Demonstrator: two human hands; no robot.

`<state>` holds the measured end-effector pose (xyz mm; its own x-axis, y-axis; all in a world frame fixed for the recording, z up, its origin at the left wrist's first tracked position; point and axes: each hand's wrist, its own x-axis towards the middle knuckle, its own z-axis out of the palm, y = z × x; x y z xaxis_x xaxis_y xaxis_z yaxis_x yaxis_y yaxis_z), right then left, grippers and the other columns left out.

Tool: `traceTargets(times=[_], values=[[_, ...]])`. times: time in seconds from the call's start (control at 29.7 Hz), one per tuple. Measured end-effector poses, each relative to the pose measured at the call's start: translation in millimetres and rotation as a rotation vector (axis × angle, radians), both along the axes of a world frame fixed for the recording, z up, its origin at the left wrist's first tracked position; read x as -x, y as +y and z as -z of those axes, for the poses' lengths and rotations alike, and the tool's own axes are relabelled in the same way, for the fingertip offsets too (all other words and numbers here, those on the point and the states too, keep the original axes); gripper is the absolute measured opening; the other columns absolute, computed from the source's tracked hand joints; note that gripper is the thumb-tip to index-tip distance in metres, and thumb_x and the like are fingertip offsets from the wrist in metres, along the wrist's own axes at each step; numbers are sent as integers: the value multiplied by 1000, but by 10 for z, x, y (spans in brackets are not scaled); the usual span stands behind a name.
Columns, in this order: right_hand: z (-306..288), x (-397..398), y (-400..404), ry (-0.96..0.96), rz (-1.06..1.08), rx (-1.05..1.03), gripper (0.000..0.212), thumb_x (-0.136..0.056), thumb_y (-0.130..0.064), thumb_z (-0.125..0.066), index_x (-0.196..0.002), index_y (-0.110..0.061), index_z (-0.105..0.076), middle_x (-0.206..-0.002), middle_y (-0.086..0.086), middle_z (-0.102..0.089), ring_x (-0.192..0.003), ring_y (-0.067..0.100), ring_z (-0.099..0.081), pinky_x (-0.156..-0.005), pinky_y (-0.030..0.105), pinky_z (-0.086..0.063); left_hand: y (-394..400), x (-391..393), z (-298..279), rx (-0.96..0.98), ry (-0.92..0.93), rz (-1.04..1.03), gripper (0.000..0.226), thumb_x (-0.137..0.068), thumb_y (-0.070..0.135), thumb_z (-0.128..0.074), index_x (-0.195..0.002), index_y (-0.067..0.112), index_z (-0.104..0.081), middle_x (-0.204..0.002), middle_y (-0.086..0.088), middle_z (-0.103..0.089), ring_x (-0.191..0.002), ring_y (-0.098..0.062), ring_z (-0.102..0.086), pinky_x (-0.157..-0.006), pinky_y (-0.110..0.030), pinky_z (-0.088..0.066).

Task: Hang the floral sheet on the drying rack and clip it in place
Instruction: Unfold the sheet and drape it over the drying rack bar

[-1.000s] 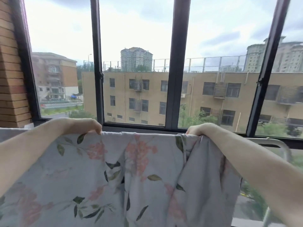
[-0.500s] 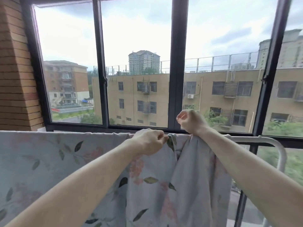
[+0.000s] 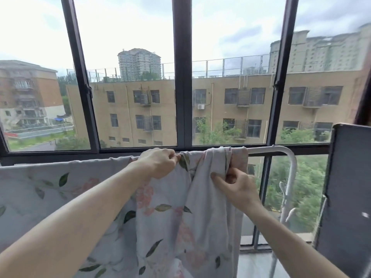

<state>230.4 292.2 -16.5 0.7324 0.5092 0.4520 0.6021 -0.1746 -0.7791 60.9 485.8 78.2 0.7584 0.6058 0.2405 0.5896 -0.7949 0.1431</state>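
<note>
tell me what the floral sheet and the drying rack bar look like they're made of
Floral sheet: thin woven fabric, probably cotton or a blend, matte; it folds and bunches softly where the left hand and right hand pinch it.
Drying rack: a round tube with a smooth white coat, likely painted or powder-coated metal, bent in a clean curve at the corner; plastic cannot be ruled out.

Big window [image 3: 183,77] w/ dark metal frame, several vertical mullions, fills most of view; overcast daylight thru glass; outside: tan multi-storey bldg [image 3: 220,109] opposite w/ AC units, fenced roof; brick-orange block [image 3: 30,93] far left; pale high-rises [image 3: 139,63] behind; green trees [image 3: 297,177] below at right; dark grey panel [image 3: 347,197] at right edge, indoors; grey floor [image 3: 253,265] bottom right.
</note>
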Motion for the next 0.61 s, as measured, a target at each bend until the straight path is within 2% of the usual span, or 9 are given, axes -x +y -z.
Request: traceTargets(times=[0.1, 0.2, 0.24, 0.3, 0.4, 0.47, 0.54, 0.61], values=[[-114, -11, 18, -1, 6, -36, 29, -91, -32, -72, -68, -17, -62, -56, -10, -60, -56, 13, -57, -53, 30, -43, -23, 24, -15, 15, 23, -11, 49, -104, 59, -32, -80, 23, -53, -76, 4, -68, -73, -19, -67, -68, -34, -46], [-437, -139, -85, -17, 82, -217, 20, -101, -19, -61, -82, -16, -65, -69, -5, -64, -58, 15, -56, -53, 21, -41, -15, 60, -29, 47, 38, -23, 48, -105, 58, -32, -83, 22, -56, -76, 3, -70, -72, -18, -69, -63, -32, -43], [-613, -210, -133, -45, 139, -292, 19, -103, -16, -58, -85, -13, -64, -72, -4, -64, -62, 14, -56, -53, 15, -40, -6, 71, -50, 55, 39, -26, 48, -105, 58, -31, -83, 22, -56, -77, 2, -71, -71, -18, -70, -63, -31, -43], [-993, -444, -223, -84, 246, -407, 16, -104, -13, -54, -90, -13, -62, -79, -1, -63, -70, 18, -56, -57, 13, -38, 5, 86, -79, 67, 51, -35, 48, -105, 58, -30, -83, 24, -55, -80, 0, -73, -72, -18, -71, -67, -32, -47], [-1416, -928, -321, -112, 439, -360, 18, -104, -18, -52, -103, -9, -67, -96, 5, -65, -86, 25, -57, -72, 23, -37, -10, 99, -97, 150, 74, -38, 49, -105, 59, -32, -88, 23, -60, -85, -1, -72, -68, -19, -74, -70, -31, -51], [-1574, -1245, -357, -105, 546, -307, 23, -104, -20, -51, -111, -8, -70, -109, 12, -71, -98, 33, -64, -78, 32, -44, -20, 97, -92, 187, 90, -38, 47, -105, 59, -33, -91, 25, -63, -90, 0, -68, -66, -20, -75, -70, -31, -53], [-1697, -1500, -410, -89, 597, -270, 26, -102, -20, -50, -114, -8, -71, -119, 20, -71, -111, 39, -65, -89, 39, -49, -38, 71, -116, 231, 84, -47, 44, -106, 57, -35, -89, 26, -62, -88, 0, -63, -70, -24, -75, -73, -35, -57], [-1804, -1735, -469, -76, 621, -264, 27, -100, -20, -50, -113, -9, -71, -121, 23, -69, -114, 41, -64, -92, 43, -50, 0, 9, -132, 316, 74, -55, 43, -107, 53, -38, -87, 24, -62, -82, -2, -58, -74, -29, -71, -75, -39, -60]])
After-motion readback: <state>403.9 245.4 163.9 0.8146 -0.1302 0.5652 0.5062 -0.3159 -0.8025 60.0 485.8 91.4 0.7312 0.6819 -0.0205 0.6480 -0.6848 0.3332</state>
